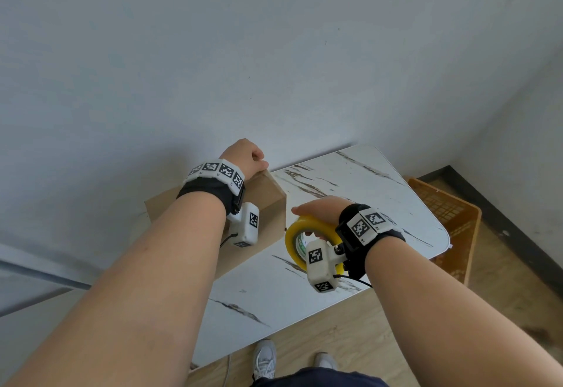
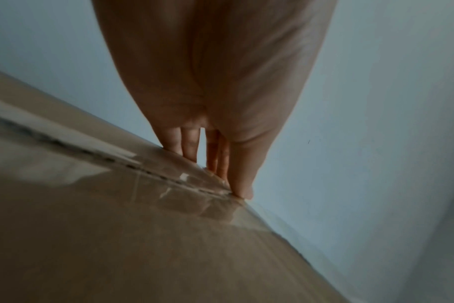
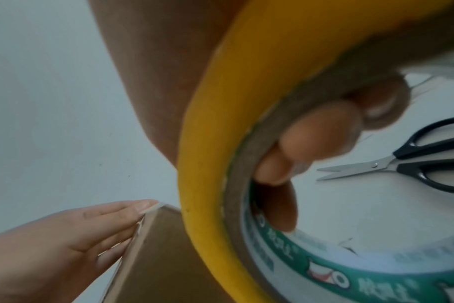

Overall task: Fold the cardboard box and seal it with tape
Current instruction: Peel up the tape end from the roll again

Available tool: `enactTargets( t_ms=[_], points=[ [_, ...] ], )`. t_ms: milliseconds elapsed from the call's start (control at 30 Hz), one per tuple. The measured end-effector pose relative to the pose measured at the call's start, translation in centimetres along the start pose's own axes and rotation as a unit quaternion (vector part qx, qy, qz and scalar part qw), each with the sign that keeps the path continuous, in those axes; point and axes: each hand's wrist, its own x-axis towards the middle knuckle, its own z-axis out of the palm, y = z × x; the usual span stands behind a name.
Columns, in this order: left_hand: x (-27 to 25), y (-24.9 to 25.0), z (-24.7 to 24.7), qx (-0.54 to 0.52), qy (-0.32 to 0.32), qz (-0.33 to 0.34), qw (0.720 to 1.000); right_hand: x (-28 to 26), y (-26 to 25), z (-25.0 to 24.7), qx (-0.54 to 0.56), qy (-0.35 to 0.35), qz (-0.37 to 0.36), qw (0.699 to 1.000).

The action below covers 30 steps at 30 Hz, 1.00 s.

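Note:
A brown cardboard box (image 1: 268, 203) stands on the white marble table (image 1: 359, 185), against the wall. My left hand (image 1: 248, 156) reaches over its far top corner. Its straight fingers (image 2: 189, 143) press down the far side, where clear tape (image 2: 169, 184) covers the top seam. The same hand (image 3: 65, 235) lies flat along the box (image 3: 163, 256) in the right wrist view. Just right of the box, my right hand (image 1: 323, 209) grips a yellow tape roll (image 1: 297, 235), with its fingers (image 3: 311, 139) curled through the core of the tape roll (image 3: 233, 123).
Black-handled scissors (image 3: 402, 162) lie on the table behind the roll. An orange plastic crate (image 1: 447, 213) stands on the floor past the table's right end. A grey wall runs close behind the box. My shoes (image 1: 265, 359) are at the table's near edge.

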Motion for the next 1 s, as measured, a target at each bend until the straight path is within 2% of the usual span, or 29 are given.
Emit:
enactTargets(
  t_ms=[200,367,600,733,867,1000],
  points=[
    [-0.6,0.6,0.2,0.044,-0.050,0.005,0.998,0.2,-0.2,-0.6,0.086,0.032,-0.004,0.996],
    [-0.8,0.2,0.0,0.084,-0.101,0.008,0.991,0.2,-1.4,-0.3,0.023,0.054,-0.032,0.998],
    [-0.9,-0.4,0.1,0.141,-0.132,0.011,0.981,0.5,-2.2,-0.3,-0.017,0.098,-0.055,0.994],
    [-0.7,-0.6,0.5,0.231,-0.130,0.010,0.964,0.9,-2.1,-0.2,-0.031,0.115,-0.064,0.991],
    [-0.9,0.0,0.4,0.259,-0.117,0.007,0.959,0.7,-1.8,0.0,-0.040,0.118,-0.063,0.990],
    [-1.2,0.1,-0.2,0.097,-0.012,0.047,0.994,0.6,-1.6,0.0,-0.030,0.110,-0.069,0.991]
  ],
)
